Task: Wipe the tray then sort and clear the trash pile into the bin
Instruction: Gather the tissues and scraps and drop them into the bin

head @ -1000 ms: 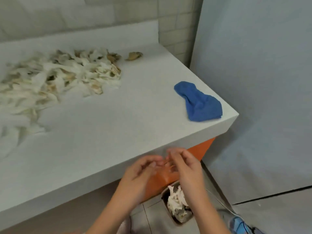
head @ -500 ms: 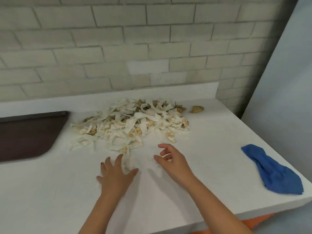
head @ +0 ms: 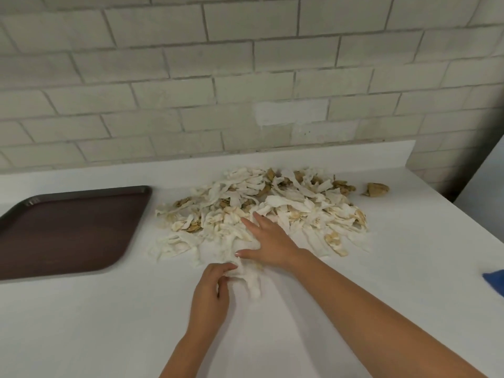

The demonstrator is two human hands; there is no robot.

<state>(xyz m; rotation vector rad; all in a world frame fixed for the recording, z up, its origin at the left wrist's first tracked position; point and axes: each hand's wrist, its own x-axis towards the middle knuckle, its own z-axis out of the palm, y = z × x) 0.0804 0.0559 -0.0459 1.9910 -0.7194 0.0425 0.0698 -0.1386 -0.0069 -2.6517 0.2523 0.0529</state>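
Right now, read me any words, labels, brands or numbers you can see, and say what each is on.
None can be read.
On the tray: a small pale mark near its far left corner, too blurred to read.
On the trash pile, blue cloth, counter and brick wall: no text shows.

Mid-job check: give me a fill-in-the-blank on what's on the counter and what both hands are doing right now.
The tray lies to the ____ of the trash pile.
The left hand pinches a paper strip coloured ____.
The right hand lies flat, fingers spread, on the trash ____.
The cloth at the right edge is ____.
Missing words: left; white; pile; blue.
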